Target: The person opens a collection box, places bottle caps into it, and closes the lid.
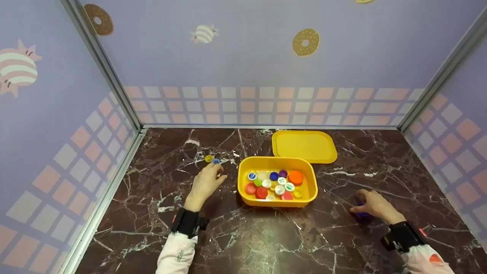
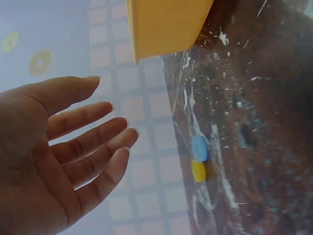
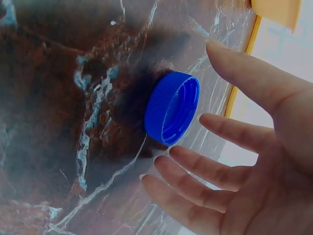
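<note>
My left hand (image 1: pixel 206 182) hovers left of the yellow box with its fingers loosely spread and nothing in them. Just past its fingertips lie a light blue bottle cap (image 2: pixel 199 149) and a yellow bottle cap (image 2: pixel 199 171), side by side on the table. On the right, my right hand (image 1: pixel 374 206) is over a large dark blue bottle cap (image 3: pixel 172 108), which lies hollow side up between thumb and fingers; the fingers are relaxed and apart from it. Many colored caps, among them an orange cap (image 1: pixel 295 177) and a red cap (image 1: pixel 261 192), lie in the yellow box (image 1: pixel 277 203).
Behind the box, a flat yellow lid (image 1: pixel 304 146) rests on the dark marbled table (image 1: pixel 258 239). Purple patterned panels (image 1: pixel 243 64) wall the table at the back and both sides.
</note>
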`<state>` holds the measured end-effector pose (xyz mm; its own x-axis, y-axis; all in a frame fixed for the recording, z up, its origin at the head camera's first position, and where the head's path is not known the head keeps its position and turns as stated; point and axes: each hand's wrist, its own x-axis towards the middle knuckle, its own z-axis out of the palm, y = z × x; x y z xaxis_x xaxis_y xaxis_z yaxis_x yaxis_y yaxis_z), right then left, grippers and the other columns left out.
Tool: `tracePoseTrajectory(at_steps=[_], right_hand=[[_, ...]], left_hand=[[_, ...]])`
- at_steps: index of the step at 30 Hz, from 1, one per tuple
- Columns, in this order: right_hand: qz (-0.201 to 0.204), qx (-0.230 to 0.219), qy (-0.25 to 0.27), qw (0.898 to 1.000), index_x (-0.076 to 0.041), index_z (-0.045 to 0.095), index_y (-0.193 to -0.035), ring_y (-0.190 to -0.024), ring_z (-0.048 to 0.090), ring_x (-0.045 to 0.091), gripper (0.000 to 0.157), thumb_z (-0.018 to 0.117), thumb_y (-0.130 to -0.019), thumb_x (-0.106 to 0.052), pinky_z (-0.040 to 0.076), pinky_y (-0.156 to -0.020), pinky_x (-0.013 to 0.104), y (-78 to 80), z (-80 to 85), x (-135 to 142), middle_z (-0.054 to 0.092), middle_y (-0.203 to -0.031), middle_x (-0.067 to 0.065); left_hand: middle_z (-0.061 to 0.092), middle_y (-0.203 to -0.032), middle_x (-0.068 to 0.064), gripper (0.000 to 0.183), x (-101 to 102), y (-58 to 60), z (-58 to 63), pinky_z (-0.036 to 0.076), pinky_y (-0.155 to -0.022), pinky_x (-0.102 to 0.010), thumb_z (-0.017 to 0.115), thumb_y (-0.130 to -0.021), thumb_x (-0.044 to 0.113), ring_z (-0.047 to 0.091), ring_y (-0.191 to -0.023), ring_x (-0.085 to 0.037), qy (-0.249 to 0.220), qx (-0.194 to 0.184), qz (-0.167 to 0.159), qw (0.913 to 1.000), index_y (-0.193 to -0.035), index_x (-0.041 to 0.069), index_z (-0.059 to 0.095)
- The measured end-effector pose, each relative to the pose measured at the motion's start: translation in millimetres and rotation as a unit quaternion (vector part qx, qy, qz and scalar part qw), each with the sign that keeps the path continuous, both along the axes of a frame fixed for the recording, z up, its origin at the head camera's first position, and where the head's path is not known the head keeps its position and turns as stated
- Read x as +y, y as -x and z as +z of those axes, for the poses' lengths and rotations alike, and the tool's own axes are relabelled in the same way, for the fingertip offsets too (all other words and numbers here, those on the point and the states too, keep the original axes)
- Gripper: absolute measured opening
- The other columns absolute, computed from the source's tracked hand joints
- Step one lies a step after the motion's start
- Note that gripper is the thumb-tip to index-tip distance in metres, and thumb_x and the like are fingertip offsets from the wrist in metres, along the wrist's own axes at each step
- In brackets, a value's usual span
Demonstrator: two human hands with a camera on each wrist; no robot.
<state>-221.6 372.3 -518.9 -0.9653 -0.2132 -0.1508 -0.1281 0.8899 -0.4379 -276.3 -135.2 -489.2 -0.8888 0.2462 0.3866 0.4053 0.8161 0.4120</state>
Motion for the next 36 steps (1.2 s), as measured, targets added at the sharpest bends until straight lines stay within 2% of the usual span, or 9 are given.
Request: tracePoseTrajectory(at_steps=[4, 7, 13, 19, 23, 28, 31, 36], right_hand=[[0.006, 0.003, 0.004, 1.000, 0.008, 0.053, -0.108, -0.089, 0.046, 0.040, 0.057, 0.077, -0.070, -0.027, 0.039, -0.073, 0.050, -1.2, -3.4, -1.2, 0.056, -0.092, 0.018], [0.010, 0.007, -0.001, 1.000, 0.007, 0.054, -0.106, -0.087, 0.045, 0.038, 0.051, 0.077, -0.069, -0.020, 0.039, -0.072, 0.049, -1.4, -4.3, -2.2, 0.056, -0.092, 0.018], [0.022, 0.033, -0.014, 0.999, 0.004, 0.057, -0.095, -0.079, 0.045, 0.035, 0.034, 0.076, -0.068, -0.006, 0.040, -0.068, 0.047, -2.4, -5.9, -5.1, 0.056, -0.084, 0.015], [0.020, 0.033, -0.012, 0.999, 0.005, 0.056, -0.090, -0.077, 0.047, 0.036, 0.028, 0.074, -0.069, -0.003, 0.042, -0.064, 0.045, -2.5, -6.4, -8.2, 0.052, -0.081, 0.016], [0.027, 0.032, -0.001, 0.999, 0.008, 0.058, -0.092, -0.076, 0.052, 0.037, 0.027, 0.072, -0.071, -0.002, 0.044, -0.063, 0.044, -1.7, -4.9, -10.5, 0.054, -0.083, 0.018], [0.022, 0.058, 0.009, 0.998, 0.007, 0.060, -0.091, -0.075, 0.055, 0.035, 0.024, 0.071, -0.072, -0.002, 0.045, -0.063, 0.044, 5.2, 2.7, -17.8, 0.057, -0.081, 0.015], [0.013, 0.093, 0.009, 0.996, 0.006, 0.058, -0.089, -0.072, 0.052, 0.033, 0.025, 0.071, -0.070, -0.003, 0.044, -0.064, 0.045, 12.2, 12.3, -25.1, 0.054, -0.078, 0.014], [0.003, 0.132, 0.031, 0.991, 0.007, 0.058, -0.096, -0.077, 0.052, 0.035, 0.029, 0.071, -0.073, -0.004, 0.045, -0.067, 0.047, 23.2, 31.5, -46.1, 0.052, -0.084, 0.018]], left_hand=[[0.055, -0.081, -0.007, 0.020, -4.2, -9.1, -5.7, 0.044, -0.053, -0.037, 0.070, -0.078, 0.019, 0.055, -0.065, -0.021, -0.015, -0.019, 0.034, 0.9991, -0.089, 0.005, 0.062], [0.053, -0.081, -0.007, 0.021, -5.8, -15.8, -11.2, 0.043, -0.052, -0.038, 0.070, -0.078, 0.021, 0.053, -0.064, -0.022, -0.010, -0.024, 0.051, 0.9983, -0.091, 0.006, 0.062], [0.050, -0.077, -0.002, 0.018, -6.9, -26.6, -21.0, 0.044, -0.056, -0.038, 0.071, -0.077, 0.018, 0.054, -0.068, -0.022, -0.015, -0.018, 0.061, 0.9978, -0.085, 0.006, 0.060], [0.052, -0.078, -0.004, 0.019, -11.5, -33.4, -24.6, 0.044, -0.054, -0.038, 0.071, -0.077, 0.017, 0.054, -0.067, -0.021, -0.032, -0.005, 0.076, 0.9966, -0.087, 0.004, 0.060], [0.053, -0.080, -0.004, 0.018, -15.8, -38.3, -26.2, 0.044, -0.055, -0.038, 0.070, -0.078, 0.016, 0.055, -0.068, -0.021, -0.050, -0.008, 0.089, 0.9947, -0.088, 0.004, 0.060], [0.052, -0.078, -0.003, 0.016, -17.3, -44.6, -29.7, 0.044, -0.055, -0.038, 0.070, -0.079, 0.015, 0.055, -0.068, -0.020, -0.066, -0.011, 0.101, 0.9926, -0.087, 0.006, 0.061], [0.050, -0.076, -0.002, 0.017, -15.9, -48.0, -32.4, 0.042, -0.053, -0.036, 0.069, -0.079, 0.017, 0.052, -0.066, -0.019, -0.069, -0.025, 0.101, 0.9922, -0.089, 0.005, 0.062], [0.051, -0.077, -0.001, 0.020, -13.3, -51.5, -36.0, 0.043, -0.051, -0.037, 0.069, -0.080, 0.019, 0.053, -0.065, -0.018, -0.067, -0.046, 0.102, 0.9914, -0.092, 0.005, 0.062]])
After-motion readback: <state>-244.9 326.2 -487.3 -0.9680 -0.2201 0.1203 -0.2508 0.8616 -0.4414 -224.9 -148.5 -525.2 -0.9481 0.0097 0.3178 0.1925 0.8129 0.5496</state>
